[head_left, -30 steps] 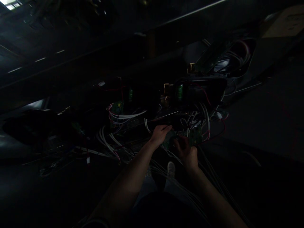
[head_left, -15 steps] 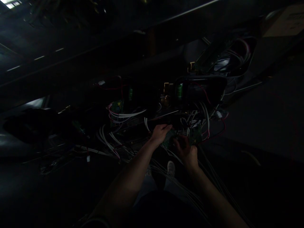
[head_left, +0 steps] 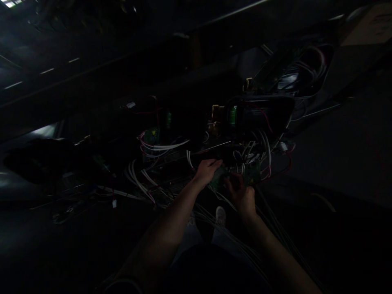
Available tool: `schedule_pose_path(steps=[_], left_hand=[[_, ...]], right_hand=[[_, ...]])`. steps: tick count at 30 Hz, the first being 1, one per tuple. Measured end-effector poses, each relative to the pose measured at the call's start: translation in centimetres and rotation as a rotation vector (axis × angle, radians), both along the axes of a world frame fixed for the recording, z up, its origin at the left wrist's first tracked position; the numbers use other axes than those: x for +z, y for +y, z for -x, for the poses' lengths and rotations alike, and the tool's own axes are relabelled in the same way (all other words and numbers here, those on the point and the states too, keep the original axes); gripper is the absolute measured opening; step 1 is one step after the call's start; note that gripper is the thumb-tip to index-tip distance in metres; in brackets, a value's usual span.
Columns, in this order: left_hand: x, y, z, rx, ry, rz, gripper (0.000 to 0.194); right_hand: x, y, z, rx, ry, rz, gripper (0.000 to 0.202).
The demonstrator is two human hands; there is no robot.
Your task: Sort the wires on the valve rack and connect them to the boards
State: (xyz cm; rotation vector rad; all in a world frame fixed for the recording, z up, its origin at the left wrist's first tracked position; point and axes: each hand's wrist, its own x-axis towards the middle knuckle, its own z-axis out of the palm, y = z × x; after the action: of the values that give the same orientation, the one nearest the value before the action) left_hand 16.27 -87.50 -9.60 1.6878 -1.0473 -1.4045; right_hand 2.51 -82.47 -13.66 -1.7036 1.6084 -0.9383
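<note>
The view is very dark. A green circuit board [head_left: 218, 179] lies between my two hands, with wires running from it. My left hand [head_left: 206, 171] grips the board along its left and upper edge, thumb and fingers closed on it. At the board's right side, my right hand [head_left: 242, 195] has its fingers curled in a pinch; what lies between the fingertips is too dark to make out. Just right of that hand hangs another green board [head_left: 252, 173] with white and red wires.
Black housings [head_left: 260, 116] with brass fittings [head_left: 215, 111] stand in a row behind my hands. White wires [head_left: 134, 179] hang at the left, near a further green board [head_left: 151, 134]. Loose cables [head_left: 239, 241] trail below. A cardboard box [head_left: 367, 26] sits at the upper right.
The view has shifted very slightly. Both hands stay in nearly the same place at the circuit board, with no clear change of grip.
</note>
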Motion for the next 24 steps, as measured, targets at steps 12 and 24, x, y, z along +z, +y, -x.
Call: schedule_pose_path(steps=[12, 24], left_hand=[[-0.09, 0.02, -0.12, -0.014, -0.032, 0.03, 0.033], [-0.29, 0.0, -0.07, -0.013, -0.023, 0.036, 0.033]], right_hand=[[-0.02, 0.08, -0.01, 0.0, -0.032, -0.03, 0.047], [-0.13, 0.05, -0.03, -0.001, -0.065, -0.029, 0.047]])
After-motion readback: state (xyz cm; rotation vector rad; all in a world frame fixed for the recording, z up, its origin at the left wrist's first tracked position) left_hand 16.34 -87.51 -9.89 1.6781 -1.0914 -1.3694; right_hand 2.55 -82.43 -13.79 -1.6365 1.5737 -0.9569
